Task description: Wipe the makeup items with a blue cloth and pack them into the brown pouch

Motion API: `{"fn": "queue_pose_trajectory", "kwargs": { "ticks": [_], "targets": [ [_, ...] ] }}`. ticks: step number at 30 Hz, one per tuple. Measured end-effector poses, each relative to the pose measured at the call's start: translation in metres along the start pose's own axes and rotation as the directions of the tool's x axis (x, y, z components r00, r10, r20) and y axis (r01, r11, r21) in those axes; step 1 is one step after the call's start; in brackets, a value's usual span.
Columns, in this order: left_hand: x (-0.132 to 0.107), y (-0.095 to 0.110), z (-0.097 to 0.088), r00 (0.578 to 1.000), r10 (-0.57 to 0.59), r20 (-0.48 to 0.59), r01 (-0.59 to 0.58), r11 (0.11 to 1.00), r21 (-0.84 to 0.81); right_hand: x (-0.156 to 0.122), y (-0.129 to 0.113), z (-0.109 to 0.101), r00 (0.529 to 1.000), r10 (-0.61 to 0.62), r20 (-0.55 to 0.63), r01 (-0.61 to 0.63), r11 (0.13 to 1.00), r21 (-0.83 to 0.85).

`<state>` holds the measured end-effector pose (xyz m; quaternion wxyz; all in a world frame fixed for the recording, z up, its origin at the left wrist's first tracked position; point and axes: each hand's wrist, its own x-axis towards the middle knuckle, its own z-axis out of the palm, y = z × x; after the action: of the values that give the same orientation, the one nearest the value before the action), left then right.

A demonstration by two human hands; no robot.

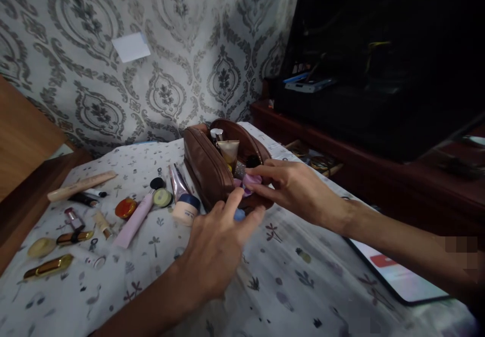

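An open brown pouch lies on a printed white cloth, with tubes and small bottles standing inside. My right hand reaches to the pouch's near end, its fingertips pinched on a pink-purple item at the opening. My left hand rests just in front of the pouch, fingers bent, touching a small blue item that is mostly hidden under them.
Several cosmetics lie to the left: a pink tube, a cream jar, an orange pot, gold lipstick cases, a long beige tube. A lit tablet lies at the right. Dark wooden furniture stands behind.
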<state>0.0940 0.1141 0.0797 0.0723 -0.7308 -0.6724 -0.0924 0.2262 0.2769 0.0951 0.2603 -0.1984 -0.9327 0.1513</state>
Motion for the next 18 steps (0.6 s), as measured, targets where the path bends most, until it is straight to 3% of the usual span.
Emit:
{"fn": "queue_pose_trajectory", "kwargs": {
  "ticks": [6,9,14,18],
  "targets": [
    [0.001,-0.003,-0.002,1.0,-0.007,0.018,0.008,0.998,-0.058,-0.005,-0.004,0.001,1.0,0.003,0.016,-0.003,1.0,-0.012],
    [-0.003,-0.002,-0.003,1.0,-0.005,-0.031,0.002,0.994,-0.111,-0.008,-0.003,0.004,1.0,0.003,-0.007,-0.003,1.0,-0.009],
    [-0.023,-0.003,-0.002,0.984,0.007,-0.178,-0.035,0.988,-0.152,-0.015,-0.001,0.004,0.992,0.012,-0.128,-0.012,1.0,0.0],
    [-0.048,-0.013,0.005,0.992,-0.009,-0.128,-0.011,0.988,-0.156,-0.024,-0.016,0.0,0.96,-0.004,-0.281,0.025,0.997,0.072]
  ]
}}
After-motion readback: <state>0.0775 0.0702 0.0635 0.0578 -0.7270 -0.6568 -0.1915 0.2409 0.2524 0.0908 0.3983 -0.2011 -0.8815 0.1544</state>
